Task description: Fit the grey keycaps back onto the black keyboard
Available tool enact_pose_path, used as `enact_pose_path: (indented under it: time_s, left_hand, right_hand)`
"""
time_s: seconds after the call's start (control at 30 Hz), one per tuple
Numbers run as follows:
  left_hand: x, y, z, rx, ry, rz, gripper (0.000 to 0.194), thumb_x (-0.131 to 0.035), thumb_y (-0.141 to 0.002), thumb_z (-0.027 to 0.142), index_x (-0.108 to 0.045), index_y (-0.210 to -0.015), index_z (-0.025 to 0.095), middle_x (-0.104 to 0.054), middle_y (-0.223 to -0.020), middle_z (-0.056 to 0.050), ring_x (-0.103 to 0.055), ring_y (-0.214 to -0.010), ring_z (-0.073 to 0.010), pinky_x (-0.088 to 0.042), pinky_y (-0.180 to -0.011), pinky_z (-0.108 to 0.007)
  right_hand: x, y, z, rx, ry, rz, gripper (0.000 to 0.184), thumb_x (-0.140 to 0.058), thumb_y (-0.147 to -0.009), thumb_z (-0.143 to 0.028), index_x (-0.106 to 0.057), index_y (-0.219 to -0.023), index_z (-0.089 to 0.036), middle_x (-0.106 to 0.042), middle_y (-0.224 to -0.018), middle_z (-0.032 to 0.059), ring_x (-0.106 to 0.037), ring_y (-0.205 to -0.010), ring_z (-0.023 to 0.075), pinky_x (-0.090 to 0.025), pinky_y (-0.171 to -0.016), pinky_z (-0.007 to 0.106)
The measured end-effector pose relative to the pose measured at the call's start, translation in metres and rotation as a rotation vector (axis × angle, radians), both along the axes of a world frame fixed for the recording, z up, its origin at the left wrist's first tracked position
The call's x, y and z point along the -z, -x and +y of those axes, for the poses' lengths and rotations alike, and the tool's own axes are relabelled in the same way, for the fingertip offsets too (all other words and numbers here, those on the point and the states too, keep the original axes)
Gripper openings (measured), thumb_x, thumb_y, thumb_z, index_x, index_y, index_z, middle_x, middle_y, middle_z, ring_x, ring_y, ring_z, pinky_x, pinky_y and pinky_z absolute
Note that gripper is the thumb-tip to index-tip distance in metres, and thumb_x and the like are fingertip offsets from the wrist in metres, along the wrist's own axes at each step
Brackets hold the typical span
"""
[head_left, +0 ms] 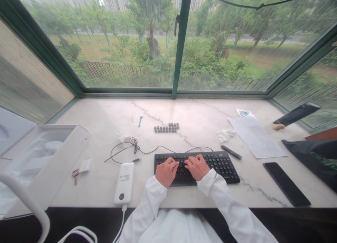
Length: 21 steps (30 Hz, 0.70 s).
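A black wired keyboard (226, 171) lies in front of me near the table's front edge. My left hand (166, 172) rests over its left part, fingers bent and drawn together at the keys. Over the middle keys is my right hand (197, 167), its fingers curled and close together, the tips near those of the left. Whatever is between the fingertips is too small to make out. Beyond the keyboard, several dark keycaps (165, 129) stand in short rows. A small blue tool (140, 121) lies to their left.
Left are a white power bank (125, 183), a coiled cable (134, 143), a white charger (85, 164), a key (75, 174) and an open white box (65, 162). Right are a pen (231, 152), crumpled tissue (225, 135), paper (255, 137), a phone (286, 184) and a black bag (313, 158).
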<state>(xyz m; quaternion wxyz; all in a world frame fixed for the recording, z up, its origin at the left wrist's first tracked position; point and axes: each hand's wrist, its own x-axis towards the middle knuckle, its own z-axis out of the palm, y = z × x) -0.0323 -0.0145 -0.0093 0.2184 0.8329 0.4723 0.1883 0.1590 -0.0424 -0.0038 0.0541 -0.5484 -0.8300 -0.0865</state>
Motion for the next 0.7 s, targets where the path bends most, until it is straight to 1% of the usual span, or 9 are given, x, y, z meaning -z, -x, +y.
enact_pose_path:
  time_s: [0.13, 0.3, 0.47, 0.7]
  left_hand:
    - [-0.001, 0.0, 0.0, 0.002, -0.004, 0.007, 0.03, -0.038, -0.092, 0.032, -0.066, -0.101, 0.029, -0.064, -0.092, 0.001, -0.06, -0.073, -0.0093, -0.039, -0.058, -0.02]
    - [-0.001, 0.0, -0.001, 0.004, -0.005, 0.007, 0.03, -0.038, -0.092, 0.032, -0.066, -0.101, 0.029, -0.064, -0.091, 0.0, -0.06, -0.074, -0.0094, -0.039, -0.059, -0.02]
    - [-0.002, 0.001, -0.001, 0.003, 0.004, 0.01, 0.03, -0.037, -0.092, 0.033, -0.066, -0.101, 0.029, -0.064, -0.092, 0.0, -0.06, -0.074, -0.0098, -0.039, -0.059, -0.02]
    - [-0.003, 0.002, -0.002, -0.002, 0.006, 0.022, 0.03, -0.037, -0.092, 0.033, -0.066, -0.101, 0.03, -0.064, -0.092, 0.0, -0.06, -0.074, -0.0095, -0.04, -0.059, -0.02]
  right_hand:
    - [-0.002, 0.004, 0.003, -0.008, 0.022, -0.06, 0.011, -0.053, -0.085, -0.021, -0.06, -0.078, -0.017, -0.056, -0.074, 0.0019, -0.047, -0.068, 0.0138, -0.021, -0.073, 0.034]
    - [-0.005, 0.01, 0.007, -0.014, 0.032, -0.135, 0.016, -0.049, -0.083, -0.009, -0.059, -0.071, -0.016, -0.056, -0.07, 0.0026, -0.046, -0.065, 0.015, -0.021, -0.071, 0.035]
    - [-0.007, 0.017, 0.01, -0.006, 0.04, -0.165, 0.023, -0.044, -0.078, -0.002, -0.057, -0.066, -0.015, -0.054, -0.067, 0.0042, -0.044, -0.062, 0.0153, -0.019, -0.066, 0.034]
    - [-0.008, 0.02, 0.012, -0.02, 0.01, -0.175, 0.025, -0.043, -0.075, 0.001, -0.057, -0.063, -0.015, -0.052, -0.064, 0.0049, -0.042, -0.058, 0.0149, -0.018, -0.063, 0.034]
